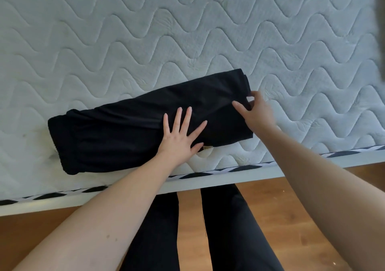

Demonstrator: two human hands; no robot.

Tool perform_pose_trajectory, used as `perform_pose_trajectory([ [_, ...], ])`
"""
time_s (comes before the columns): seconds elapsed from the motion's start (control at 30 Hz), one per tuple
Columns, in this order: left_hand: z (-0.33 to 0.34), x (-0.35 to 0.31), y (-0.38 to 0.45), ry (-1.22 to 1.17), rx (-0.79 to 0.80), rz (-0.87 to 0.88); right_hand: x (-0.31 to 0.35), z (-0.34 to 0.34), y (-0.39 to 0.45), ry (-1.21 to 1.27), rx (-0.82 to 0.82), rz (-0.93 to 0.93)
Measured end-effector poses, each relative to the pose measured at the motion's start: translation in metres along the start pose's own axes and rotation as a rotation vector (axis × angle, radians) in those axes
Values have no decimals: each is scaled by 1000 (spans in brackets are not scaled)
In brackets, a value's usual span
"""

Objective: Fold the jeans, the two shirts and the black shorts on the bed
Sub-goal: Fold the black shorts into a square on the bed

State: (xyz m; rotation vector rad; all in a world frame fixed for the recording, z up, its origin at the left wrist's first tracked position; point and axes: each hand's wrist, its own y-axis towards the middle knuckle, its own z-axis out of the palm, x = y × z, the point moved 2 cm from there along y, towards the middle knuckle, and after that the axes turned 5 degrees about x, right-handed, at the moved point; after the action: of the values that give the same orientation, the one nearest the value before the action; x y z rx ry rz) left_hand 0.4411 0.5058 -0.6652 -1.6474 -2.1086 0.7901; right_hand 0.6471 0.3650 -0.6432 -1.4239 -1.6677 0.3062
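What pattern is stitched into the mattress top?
Wavy quilted lines on the white mattress, clearest in the head view.

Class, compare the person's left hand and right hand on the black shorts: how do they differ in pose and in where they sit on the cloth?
The left hand lies flat with fingers spread, pressing the middle of the black shorts; the right hand has curled fingers pinching cloth. The left hand rests near the shorts' near edge, the right hand at their far right end. Both touch the shorts, which lie on the mattress.
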Motion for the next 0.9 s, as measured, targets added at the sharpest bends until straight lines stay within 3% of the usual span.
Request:
perform_pose_trajectory([
  [0.17, -19, 4, -12, -55, -141, 89, 6, 2, -2, 137, 2, 50],
  [0.27, -19, -5, -12, -17, -138, 128, 13, 8, -4, 257, -24, 112],
  [0.4, -11, -18, 7, 19, -167, -31, 14, 13, 3, 346, -117, 206],
  [0.5, -12, -17, 22, 5, -164, -170, 12, 14, 9, 303, -132, 211],
  [0.67, -9, -18, 30, 10, -71, -144, 13, 11, 13, 57, -83, 89],
  [0.9, -16, -10, 32, -79, 45, -54, 25, -3, 13, 31, 34, -27],
])
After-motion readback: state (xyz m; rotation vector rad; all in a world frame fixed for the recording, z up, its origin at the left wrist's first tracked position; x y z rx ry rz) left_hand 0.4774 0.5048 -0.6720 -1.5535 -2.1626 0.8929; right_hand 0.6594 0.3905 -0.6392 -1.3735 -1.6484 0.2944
